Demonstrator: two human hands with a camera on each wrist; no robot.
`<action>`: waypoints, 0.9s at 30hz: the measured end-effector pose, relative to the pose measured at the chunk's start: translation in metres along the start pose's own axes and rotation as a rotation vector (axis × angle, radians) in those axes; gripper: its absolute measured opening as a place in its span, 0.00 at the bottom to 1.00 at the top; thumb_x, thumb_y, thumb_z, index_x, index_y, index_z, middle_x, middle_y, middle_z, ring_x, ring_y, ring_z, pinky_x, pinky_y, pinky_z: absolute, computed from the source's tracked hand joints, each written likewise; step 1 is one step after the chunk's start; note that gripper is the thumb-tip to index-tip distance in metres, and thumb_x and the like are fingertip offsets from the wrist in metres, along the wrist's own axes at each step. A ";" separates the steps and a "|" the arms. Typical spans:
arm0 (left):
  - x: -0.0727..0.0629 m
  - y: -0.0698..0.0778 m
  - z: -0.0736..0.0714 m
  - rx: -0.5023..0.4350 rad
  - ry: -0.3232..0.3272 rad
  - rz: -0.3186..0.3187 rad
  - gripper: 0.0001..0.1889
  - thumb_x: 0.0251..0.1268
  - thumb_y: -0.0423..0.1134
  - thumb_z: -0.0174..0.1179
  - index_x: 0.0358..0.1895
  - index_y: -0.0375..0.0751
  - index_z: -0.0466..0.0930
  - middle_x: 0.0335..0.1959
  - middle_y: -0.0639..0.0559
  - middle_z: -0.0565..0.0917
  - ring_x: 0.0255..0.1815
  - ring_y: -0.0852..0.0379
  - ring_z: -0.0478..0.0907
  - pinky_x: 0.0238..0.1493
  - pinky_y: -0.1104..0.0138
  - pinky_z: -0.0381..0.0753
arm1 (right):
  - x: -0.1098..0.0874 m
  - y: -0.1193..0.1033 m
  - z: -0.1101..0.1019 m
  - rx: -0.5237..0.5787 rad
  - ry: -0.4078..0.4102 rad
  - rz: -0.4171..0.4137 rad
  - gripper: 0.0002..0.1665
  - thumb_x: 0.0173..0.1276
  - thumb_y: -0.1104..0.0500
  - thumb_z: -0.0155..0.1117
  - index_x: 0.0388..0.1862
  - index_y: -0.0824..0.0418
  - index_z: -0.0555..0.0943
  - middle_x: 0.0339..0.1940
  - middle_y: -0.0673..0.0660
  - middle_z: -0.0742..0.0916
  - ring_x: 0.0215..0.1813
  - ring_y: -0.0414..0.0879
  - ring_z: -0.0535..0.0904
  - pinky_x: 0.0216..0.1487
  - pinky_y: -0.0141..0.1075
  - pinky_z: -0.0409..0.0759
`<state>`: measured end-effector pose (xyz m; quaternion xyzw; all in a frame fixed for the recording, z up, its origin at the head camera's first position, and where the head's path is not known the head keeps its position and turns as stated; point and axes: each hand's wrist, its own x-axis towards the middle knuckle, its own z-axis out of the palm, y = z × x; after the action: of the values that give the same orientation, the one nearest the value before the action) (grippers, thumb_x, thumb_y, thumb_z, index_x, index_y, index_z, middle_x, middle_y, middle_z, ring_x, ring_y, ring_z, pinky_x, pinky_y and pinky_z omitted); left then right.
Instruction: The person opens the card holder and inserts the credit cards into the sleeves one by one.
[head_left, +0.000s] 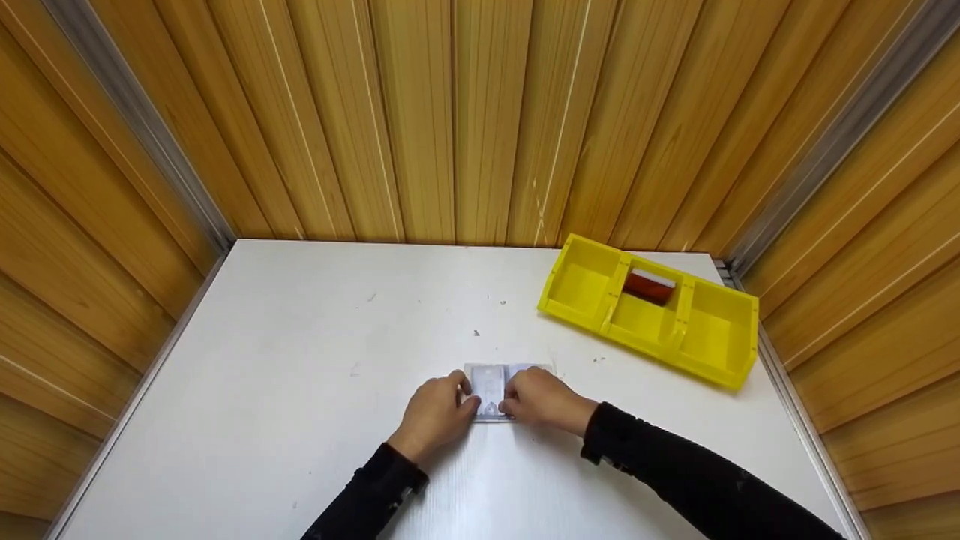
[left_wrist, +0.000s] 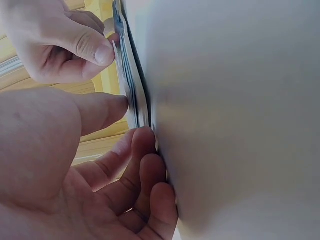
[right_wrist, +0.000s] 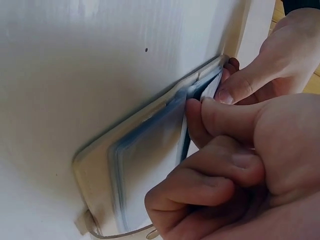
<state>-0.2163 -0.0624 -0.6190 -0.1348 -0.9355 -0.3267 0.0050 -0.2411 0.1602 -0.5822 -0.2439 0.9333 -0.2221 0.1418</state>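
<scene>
Clear plastic sleeves [head_left: 491, 390], stacked flat in a small pile, lie on the white table [head_left: 300, 390], toward its near edge and well apart from the yellow bin [head_left: 652, 311] that sits at the table's far right corner. Both hands are on the pile. The left hand [head_left: 435, 412] sits at the pile's left side, thumb tip pressed to its edge and the other fingers [left_wrist: 150, 185] curled loosely together against the table just beside it. The right hand [head_left: 544, 397] is at the pile's right side; its thumb and curled forefinger [right_wrist: 220, 185] pinch the edge of the topmost sleeves, lifting them a little from the rest. In the right wrist view the pile shows bluish layers inside a pale outer cover. The yellow bin has three compartments, and a dark red block [head_left: 649, 285] with a white top leans in the middle one. Black sleeves [head_left: 675, 472] cover both forearms. Wood panelling [head_left: 450, 112] stands behind the table.
</scene>
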 end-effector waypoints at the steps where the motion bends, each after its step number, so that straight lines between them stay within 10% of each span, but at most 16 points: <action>1: 0.000 0.000 0.000 -0.003 -0.005 -0.004 0.08 0.72 0.41 0.70 0.43 0.42 0.85 0.24 0.55 0.78 0.27 0.58 0.71 0.32 0.62 0.71 | 0.000 0.000 0.000 0.004 -0.002 0.002 0.16 0.74 0.58 0.74 0.24 0.60 0.88 0.19 0.46 0.78 0.28 0.41 0.70 0.33 0.34 0.66; 18: 0.001 0.000 -0.001 0.002 -0.030 -0.021 0.07 0.73 0.42 0.69 0.39 0.44 0.83 0.26 0.54 0.82 0.28 0.59 0.73 0.33 0.63 0.72 | -0.006 0.014 -0.051 0.012 0.029 0.223 0.13 0.74 0.52 0.71 0.33 0.58 0.92 0.32 0.53 0.89 0.36 0.46 0.79 0.39 0.39 0.77; 27: 0.003 -0.003 -0.005 -0.039 -0.050 -0.047 0.11 0.75 0.43 0.67 0.31 0.48 0.81 0.24 0.57 0.79 0.26 0.60 0.72 0.30 0.66 0.70 | -0.012 0.033 -0.064 -0.034 0.020 0.298 0.20 0.77 0.46 0.69 0.27 0.55 0.88 0.23 0.50 0.81 0.28 0.46 0.76 0.30 0.36 0.72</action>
<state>-0.2199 -0.0671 -0.6163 -0.1211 -0.9316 -0.3415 -0.0288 -0.2684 0.2144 -0.5412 -0.1030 0.9642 -0.1851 0.1597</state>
